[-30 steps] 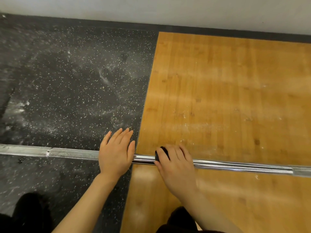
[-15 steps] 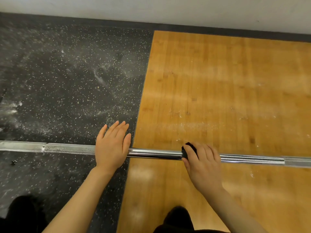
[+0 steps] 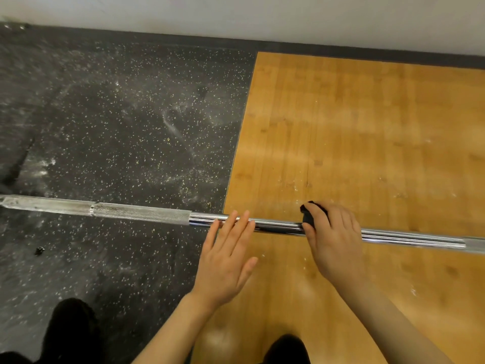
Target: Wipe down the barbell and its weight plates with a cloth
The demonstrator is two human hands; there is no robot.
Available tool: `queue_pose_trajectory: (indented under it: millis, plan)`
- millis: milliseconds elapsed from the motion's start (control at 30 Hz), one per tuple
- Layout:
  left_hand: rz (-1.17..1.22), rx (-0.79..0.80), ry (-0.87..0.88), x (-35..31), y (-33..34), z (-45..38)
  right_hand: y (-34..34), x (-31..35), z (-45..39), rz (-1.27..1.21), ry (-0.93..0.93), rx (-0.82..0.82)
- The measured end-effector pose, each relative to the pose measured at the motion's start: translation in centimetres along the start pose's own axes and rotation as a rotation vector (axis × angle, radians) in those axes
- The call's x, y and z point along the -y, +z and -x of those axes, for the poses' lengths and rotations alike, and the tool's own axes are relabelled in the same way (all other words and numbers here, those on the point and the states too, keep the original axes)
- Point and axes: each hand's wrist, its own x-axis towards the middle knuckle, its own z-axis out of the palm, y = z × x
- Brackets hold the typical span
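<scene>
From your head camera, the barbell (image 3: 147,213) lies across the floor from left to right, its dull knurled stretch over the black speckled rubber mat (image 3: 118,127) and its shiny stretch over the wooden platform (image 3: 367,140). Your left hand (image 3: 225,261) is flat with the fingers straight, fingertips over the shiny bar near the seam between mat and wood. Your right hand (image 3: 333,243) curls over the bar just beside it, gripping a black cloth (image 3: 309,214) against the steel. A pale wall (image 3: 262,17) borders the floor.
</scene>
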Motion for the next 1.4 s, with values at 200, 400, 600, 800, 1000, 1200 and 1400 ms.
queue_pose_trajectory:
  millis: [200,400,600,800,1000,1200,1400]
  plan:
    - [-0.076,0.044,0.03,1.7,1.6,-1.4,-0.4,-0.1,-1.0,-0.152,0.099,-0.119]
    - [-0.065,-0.007,0.045,2.7,1.8,-3.5,-0.9,-0.4,-1.6,-0.187,0.103,-0.187]
    - [-0.04,-0.024,0.045,3.4,1.5,-6.3,-0.6,-1.4,-2.6,-0.184,0.117,-0.191]
    - [-0.031,0.015,0.022,3.9,0.9,-9.3,0.4,-2.2,-4.0,-0.157,0.094,-0.183]
    - [-0.025,0.082,0.001,4.7,0.2,-11.7,1.6,-2.4,-6.2,-0.121,0.096,-0.128]
    - [0.012,0.109,0.034,5.8,-0.2,-13.7,3.0,-0.2,-9.1,-0.098,0.06,-0.162]
    - [0.013,0.011,-0.035,7.2,-0.3,-13.5,6.2,2.7,-11.3,0.028,-0.079,-0.149]
